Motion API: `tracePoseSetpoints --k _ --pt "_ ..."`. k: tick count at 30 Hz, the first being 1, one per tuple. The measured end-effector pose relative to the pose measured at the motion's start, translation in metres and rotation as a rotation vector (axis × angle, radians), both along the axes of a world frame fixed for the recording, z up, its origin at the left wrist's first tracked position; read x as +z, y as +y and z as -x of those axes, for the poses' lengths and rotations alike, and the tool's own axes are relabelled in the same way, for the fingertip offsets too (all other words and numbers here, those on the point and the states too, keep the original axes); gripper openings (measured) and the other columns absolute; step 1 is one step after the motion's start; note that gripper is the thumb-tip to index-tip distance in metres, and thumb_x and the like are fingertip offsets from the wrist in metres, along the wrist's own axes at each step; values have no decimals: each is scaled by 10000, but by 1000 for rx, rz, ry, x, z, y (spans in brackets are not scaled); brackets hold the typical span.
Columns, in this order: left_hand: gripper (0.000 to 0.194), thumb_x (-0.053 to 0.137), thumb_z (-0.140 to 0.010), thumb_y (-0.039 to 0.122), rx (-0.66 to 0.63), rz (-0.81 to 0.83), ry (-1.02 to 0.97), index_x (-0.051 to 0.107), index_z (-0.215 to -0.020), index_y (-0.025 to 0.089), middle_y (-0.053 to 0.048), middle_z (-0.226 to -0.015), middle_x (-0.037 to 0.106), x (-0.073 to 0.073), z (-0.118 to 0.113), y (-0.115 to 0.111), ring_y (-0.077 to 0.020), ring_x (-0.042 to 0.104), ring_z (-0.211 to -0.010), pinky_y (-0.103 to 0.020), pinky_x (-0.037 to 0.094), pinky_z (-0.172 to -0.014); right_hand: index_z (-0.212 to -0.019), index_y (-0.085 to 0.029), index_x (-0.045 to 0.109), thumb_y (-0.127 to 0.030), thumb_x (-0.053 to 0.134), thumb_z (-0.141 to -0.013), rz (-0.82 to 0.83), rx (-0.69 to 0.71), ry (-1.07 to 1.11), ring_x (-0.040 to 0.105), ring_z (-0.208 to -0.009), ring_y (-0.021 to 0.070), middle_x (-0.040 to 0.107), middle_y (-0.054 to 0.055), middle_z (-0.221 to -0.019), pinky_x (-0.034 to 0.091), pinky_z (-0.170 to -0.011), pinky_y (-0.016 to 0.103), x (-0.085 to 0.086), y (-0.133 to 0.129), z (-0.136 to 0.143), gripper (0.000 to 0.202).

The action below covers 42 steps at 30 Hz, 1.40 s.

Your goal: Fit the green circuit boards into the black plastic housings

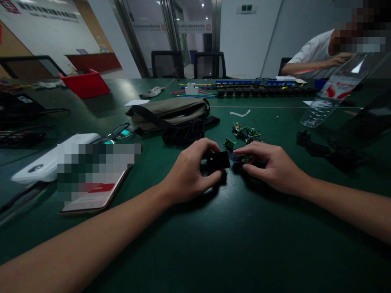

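Near the middle of the green table (244, 244), I see a black housing (220, 160) pinched by thumb and fingers of the left hand (191, 171); beside it, the right hand (273, 167) pinches a small circuit board (240, 159) (partly hidden from me). Beyond lie more boards (249, 132) and a bag (174, 110).

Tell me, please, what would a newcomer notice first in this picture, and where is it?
Probably, at the centre, the left hand holding a small black box and the right hand pinching a small part beside it. Green circuit boards lie just beyond the right hand on the dark green table. Next, the bright red object at the upper left and the clear plastic bottle on the right would likely stand out.
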<state>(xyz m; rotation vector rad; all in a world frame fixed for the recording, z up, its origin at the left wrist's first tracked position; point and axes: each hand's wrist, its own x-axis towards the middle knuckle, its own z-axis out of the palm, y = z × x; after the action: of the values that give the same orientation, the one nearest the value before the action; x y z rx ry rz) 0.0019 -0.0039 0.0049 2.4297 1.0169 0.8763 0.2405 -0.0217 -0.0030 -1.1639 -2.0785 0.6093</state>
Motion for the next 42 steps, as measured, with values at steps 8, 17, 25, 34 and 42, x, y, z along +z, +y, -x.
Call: tracePoseSetpoints --k 8,17,25,34,42 --pt "321 678 -761 185 8 7 0 562 -1060 169 -66 -1042 657 0 0 -1 -193 627 -943 -358 529 -839 -1067 -182 640 -176 675 -800 52 -20 100 647 -768 144 682 33 -954 548 -677 270 -4 0 -1 269" --pt "335 688 -756 192 -4 -4 6 556 -1063 164 -65 -1037 652 0 0 1 -192 623 -941 -354 524 -846 -1118 -196 689 -160 654 -806 37 -9 54 652 -758 145 702 51 -1039 538 -672 282 -1 -1 0 315" --pt "329 681 -762 195 -1 8 9 554 -1066 175 -64 -1044 655 0 1 0 -196 628 -952 -363 528 -852 -1130 -189 700 -165 652 -811 35 -9 54 646 -758 138 696 62 -1051 536 -677 285 -1 0 0 324" --pt "324 680 -758 187 -1 0 4 559 -1058 171 -63 -1035 655 -1 0 0 -194 627 -946 -360 529 -849 -1124 -186 698 -173 657 -812 41 -10 67 663 -775 148 699 62 -1044 544 -695 297 0 -1 1 315" --pt "328 681 -752 179 1 -12 3 558 -1056 176 -58 -1035 654 0 0 0 -191 627 -945 -357 526 -853 -1137 -190 649 -199 673 -811 70 -13 96 650 -753 147 690 37 -947 553 -669 286 -3 0 0 327"
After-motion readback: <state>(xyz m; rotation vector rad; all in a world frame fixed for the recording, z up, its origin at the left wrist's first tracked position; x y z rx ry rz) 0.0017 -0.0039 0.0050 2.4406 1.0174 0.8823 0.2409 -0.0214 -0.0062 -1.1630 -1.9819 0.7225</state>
